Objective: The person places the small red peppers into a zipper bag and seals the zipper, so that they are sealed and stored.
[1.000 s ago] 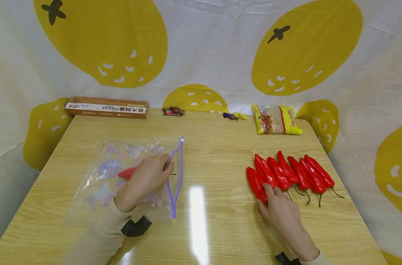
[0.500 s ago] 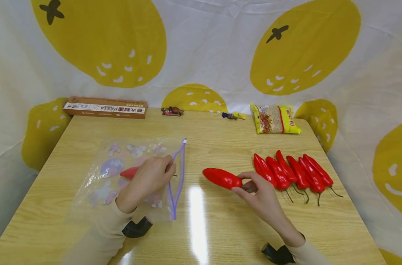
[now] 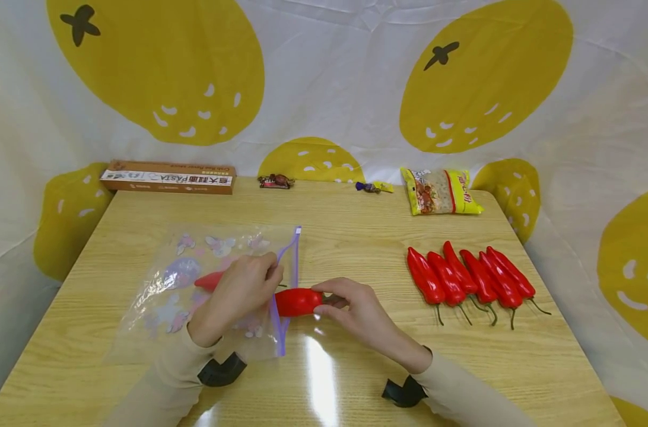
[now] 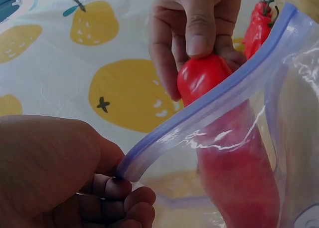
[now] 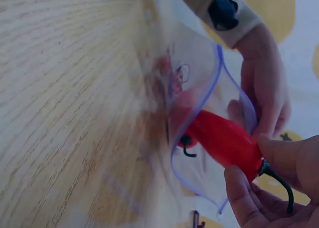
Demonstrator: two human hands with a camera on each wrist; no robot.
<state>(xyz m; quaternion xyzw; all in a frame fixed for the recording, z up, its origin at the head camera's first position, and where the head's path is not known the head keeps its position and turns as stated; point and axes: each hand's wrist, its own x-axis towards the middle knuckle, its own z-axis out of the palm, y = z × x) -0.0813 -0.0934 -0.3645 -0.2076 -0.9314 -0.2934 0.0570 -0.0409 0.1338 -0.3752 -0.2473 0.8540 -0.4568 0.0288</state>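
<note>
A clear zip bag with a purple zip edge and printed figures lies at the left of the table. My left hand pinches its zip edge and holds the mouth apart, as the left wrist view shows. With fingers and thumb, my right hand grips a red pepper near its stem end. The pepper's tip is inside the bag's mouth, its stem end outside, seen also in the right wrist view as a red pepper. Another red pepper is in the bag, partly hidden by my left hand.
Several red peppers lie in a slanted row at the right. Along the back edge stand a pasta box, a small dark-wrapped sweet, a blue and yellow sweet and a yellow food packet.
My right hand took the leftmost pepper from the row and carried it left, tip first, into the bag's mouth. The left hand stayed at the zip edge.
</note>
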